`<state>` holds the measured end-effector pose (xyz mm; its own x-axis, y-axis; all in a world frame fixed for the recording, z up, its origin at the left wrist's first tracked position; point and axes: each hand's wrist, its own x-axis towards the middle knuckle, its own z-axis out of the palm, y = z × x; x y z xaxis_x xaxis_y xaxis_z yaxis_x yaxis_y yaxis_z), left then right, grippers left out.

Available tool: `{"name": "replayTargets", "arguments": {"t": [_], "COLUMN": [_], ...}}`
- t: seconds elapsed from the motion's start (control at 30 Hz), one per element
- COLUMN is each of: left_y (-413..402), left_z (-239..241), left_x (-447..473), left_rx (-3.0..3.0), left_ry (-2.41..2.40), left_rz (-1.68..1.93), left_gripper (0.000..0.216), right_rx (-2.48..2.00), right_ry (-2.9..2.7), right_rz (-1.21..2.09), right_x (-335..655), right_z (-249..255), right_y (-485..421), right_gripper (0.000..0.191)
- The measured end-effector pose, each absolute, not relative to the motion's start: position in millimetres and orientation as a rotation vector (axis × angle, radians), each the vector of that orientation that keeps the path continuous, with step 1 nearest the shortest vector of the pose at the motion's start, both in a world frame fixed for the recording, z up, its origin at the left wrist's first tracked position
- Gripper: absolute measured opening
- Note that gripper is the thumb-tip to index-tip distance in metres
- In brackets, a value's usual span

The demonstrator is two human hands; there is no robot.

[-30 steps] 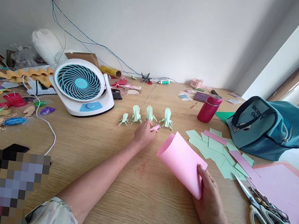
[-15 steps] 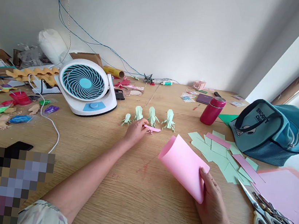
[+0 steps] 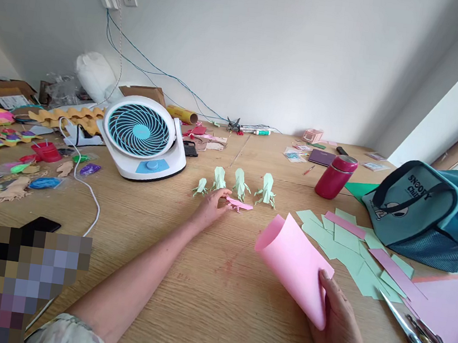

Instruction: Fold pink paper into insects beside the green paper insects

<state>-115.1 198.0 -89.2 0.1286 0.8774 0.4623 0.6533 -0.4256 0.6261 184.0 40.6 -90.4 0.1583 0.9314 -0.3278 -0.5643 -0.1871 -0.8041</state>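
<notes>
R hand [image 3: 338,323] w/ pink ppr [image 3: 292,264]

Pink sheet [image 3: 292,270], pink figure [image 3: 242,204], pale-green figures [image 3: 267,188], white-and-blue fan [image 3: 141,133], magenta flask [image 3: 335,178], teal bag [image 3: 431,206]

Over on the worktop [image 3: 195,302]'s left half stood the white fan [image 3: 144,140], its round grille [image 3: 141,132] tipped upward! Behind it, close to the far edge, lay a yellow tube [image 3: 182,114]. Across to the right, a crimson flask [image 3: 335,177] stood near a teal bag [image 3: 430,215], that one toward the right edge! Down toward the near left corner, a black phone [image 3: 42,224] lay flat near a white cord [image 3: 98,212].
</notes>
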Motion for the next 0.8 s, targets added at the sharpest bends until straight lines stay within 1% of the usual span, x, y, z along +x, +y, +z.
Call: {"name": "replayTargets", "arguments": {"t": [0.1,0.33,0.53,0.6,0.67,0.73,0.8], "left_y": [202,207,197,193,192,193,197], "left_z": [-91,-94,-91,-89,-87,-87,-87], "left_x": [-113,-114,-115,-116,-116,-116,-115], "left_rx": [2.115,2.113,2.101,2.094,2.098,2.116,2.142], "left_ry": [1.509,1.453,1.465,1.484,1.486,1.466,1.429], "left_rz": [1.192,1.199,1.259,1.286,1.304,1.306,1.294], "left_gripper": [0.03,0.034,0.037,0.038,0.036,0.03,0.025], "right_rx": [-1.059,-1.008,-1.094,-1.138,-1.191,-1.282,-1.381], "right_ry": [-0.455,-0.422,-0.495,-0.659,-0.967,-1.328,-1.59], "right_rz": [1.431,1.461,1.445,1.48,1.436,1.257,0.99], "right_x": [184,183,180,177,175,173,173], "right_z": [-89,-86,-84,-85,-86,-85,-80], "right_y": [40,41,37,33,28,26,28], "right_gripper": [0.039,0.032,0.032,0.033,0.033,0.033,0.039]}}
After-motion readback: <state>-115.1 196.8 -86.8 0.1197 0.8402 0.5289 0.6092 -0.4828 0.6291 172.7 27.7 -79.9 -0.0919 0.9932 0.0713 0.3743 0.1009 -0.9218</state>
